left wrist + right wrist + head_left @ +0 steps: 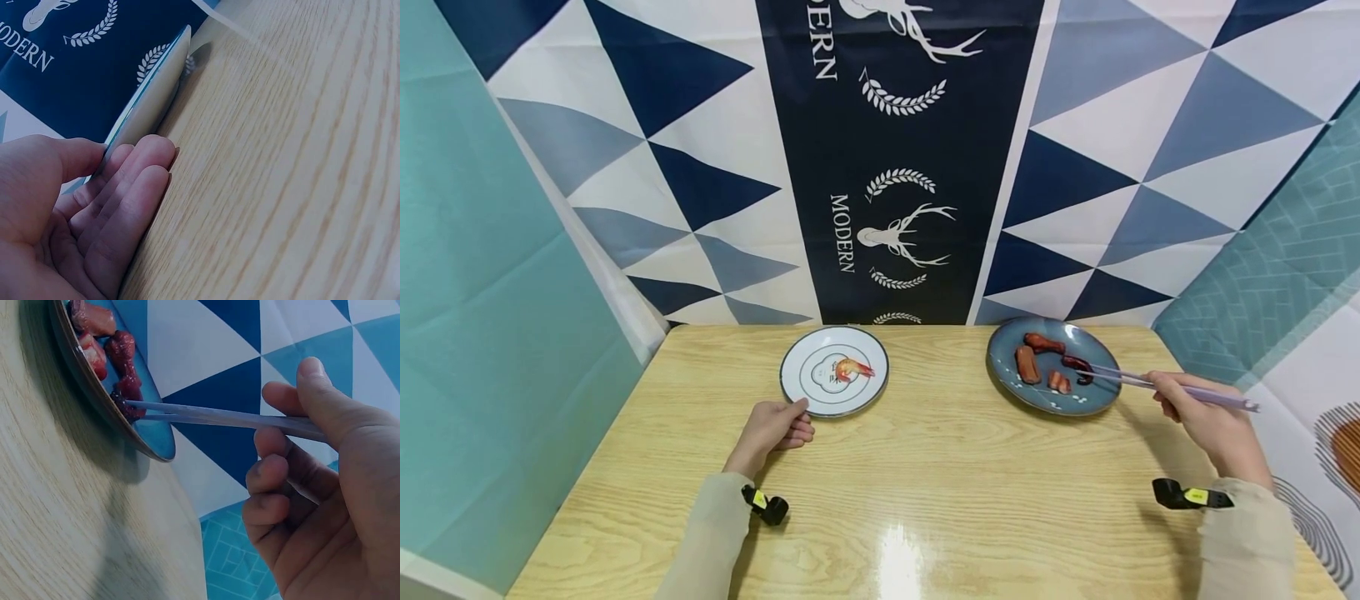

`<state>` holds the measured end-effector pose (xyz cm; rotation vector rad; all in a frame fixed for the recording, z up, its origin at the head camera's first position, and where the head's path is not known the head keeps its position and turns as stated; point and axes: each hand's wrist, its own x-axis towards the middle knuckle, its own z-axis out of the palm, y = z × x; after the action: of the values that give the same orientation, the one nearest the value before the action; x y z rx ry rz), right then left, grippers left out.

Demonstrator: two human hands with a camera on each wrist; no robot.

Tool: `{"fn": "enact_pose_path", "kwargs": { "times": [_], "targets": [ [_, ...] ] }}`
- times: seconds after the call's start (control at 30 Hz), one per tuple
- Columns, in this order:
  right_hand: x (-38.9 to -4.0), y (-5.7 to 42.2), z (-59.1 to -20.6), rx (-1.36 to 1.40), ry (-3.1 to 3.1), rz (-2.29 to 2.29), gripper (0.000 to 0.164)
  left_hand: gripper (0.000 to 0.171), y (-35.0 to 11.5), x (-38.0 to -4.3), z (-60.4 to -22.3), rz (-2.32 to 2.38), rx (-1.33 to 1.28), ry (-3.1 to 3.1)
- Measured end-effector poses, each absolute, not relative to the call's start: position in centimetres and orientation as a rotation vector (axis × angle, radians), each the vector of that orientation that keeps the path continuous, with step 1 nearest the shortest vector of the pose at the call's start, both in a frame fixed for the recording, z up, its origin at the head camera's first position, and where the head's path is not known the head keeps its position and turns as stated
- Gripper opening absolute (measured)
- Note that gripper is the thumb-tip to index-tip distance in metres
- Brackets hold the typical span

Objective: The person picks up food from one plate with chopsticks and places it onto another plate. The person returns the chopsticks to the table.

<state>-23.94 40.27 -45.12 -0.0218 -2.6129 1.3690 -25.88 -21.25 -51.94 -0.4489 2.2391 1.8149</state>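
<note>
At the rim of a small white plate (805,354), my left hand (775,427) pinches the near-left edge between thumb and fingers. A shrimp (853,369) lies on that plate, right of its centre. My right hand (1206,417) grips a pair of pale purple chopsticks (1210,395) that reach left over a blue plate (1078,337). Their tips meet a dark red curved piece of food (1084,375) near the plate's right side, and in the right wrist view the tips (132,406) overlap it.
Also on the blue plate are a drumstick (1045,342), a brown block-shaped piece (1027,365) and a small red-and-white striped piece (1060,382). Both plates stand toward the back of a wooden table (925,467), near a patterned cloth (910,150). Teal panels (497,275) flank the table.
</note>
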Motion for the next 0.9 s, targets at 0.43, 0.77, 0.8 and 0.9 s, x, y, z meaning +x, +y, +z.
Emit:
{"fn": "enact_pose_path", "kwargs": {
  "times": [0.43, 0.77, 0.8, 0.9],
  "targets": [
    [-24.44, 39.83, -44.91, -0.13, -2.719, 1.254, 0.044, 0.038, -21.23, -26.01, -51.97, 1.802, -0.453, 2.247],
    [-24.44, 39.41, -44.39, -0.185, -2.629, 1.277, 0.053, 0.04, -21.21, -25.97, -51.81, 1.794, -0.452, 2.236],
    [-24.4, 39.43, -44.37, -0.178, -2.633, 1.275, 0.053, 0.039, -21.2, -25.95, -51.79, 1.794, -0.456, 2.234],
    [-24.29, 39.53, -44.36, -0.197, -2.633, 1.303, 0.052, 0.039, -21.18, -25.88, -51.81, 1.796, -0.458, 2.233]
  ]
}}
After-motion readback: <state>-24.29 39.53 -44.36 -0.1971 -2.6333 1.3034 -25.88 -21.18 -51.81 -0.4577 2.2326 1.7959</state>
